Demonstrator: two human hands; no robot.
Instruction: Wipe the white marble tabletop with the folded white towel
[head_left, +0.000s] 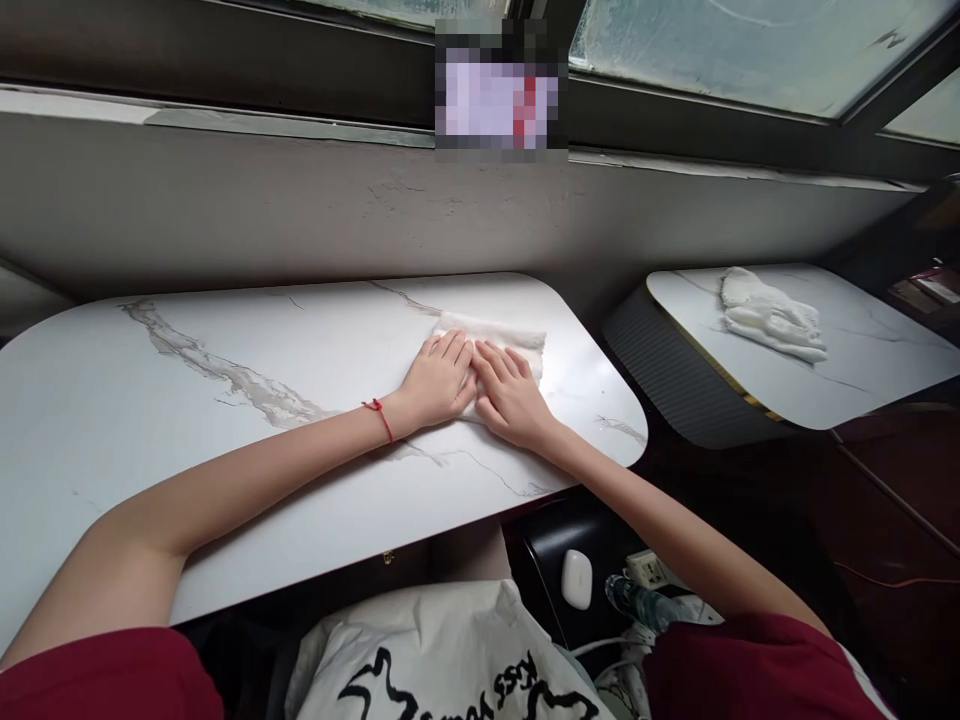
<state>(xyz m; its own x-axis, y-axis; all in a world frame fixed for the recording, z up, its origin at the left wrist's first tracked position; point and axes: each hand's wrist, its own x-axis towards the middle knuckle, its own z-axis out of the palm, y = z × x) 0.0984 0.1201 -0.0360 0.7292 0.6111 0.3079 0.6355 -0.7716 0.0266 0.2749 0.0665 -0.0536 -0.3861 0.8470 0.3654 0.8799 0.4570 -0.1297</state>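
A white cloth lies on the white marble-patterned table, right of the table's middle. My left hand rests palm down on its left part, fingers together and extended. Beside it, my right hand presses down on the cloth, its fingers slightly bent and spread. The fingertips of both hands nearly meet. Both palms and part of the cloth beneath them are hidden. A red string bracelet circles my left wrist.
Another rounded table stands to the right, bearing a crumpled white cloth. Below the near table edge are a white case, a plastic bottle, a power socket and cables. A printed white bag covers my lap. Windows rise behind.
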